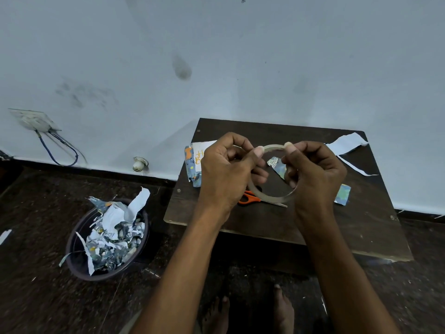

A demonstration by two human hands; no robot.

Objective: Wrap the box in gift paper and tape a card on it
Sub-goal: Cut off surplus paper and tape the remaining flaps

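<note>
Head view: both hands hold a thin roll of clear tape (269,196) above the table, the left hand (226,172) with fingers curled round its left side and thumb pressed on the upper rim, the right hand (315,172) pinching the top rim between thumb and curled fingers. Under them lies a small dark wooden table (361,225) set against a pale blue wall (216,56), on a dark speckled floor (36,273). The wrapped box (192,169), in blue patterned paper with orange marks, sits at the table's far left edge, a white card (201,153) with orange lettering on top; the left hand hides most of both, and the lettering cannot be read. Orange-handled scissors (249,197) lie partly covered beneath the roll. Paper scraps (346,143) lie at the right. A dark bin (79,261) full of paper offcuts stands on the floor, left of the table.
</note>
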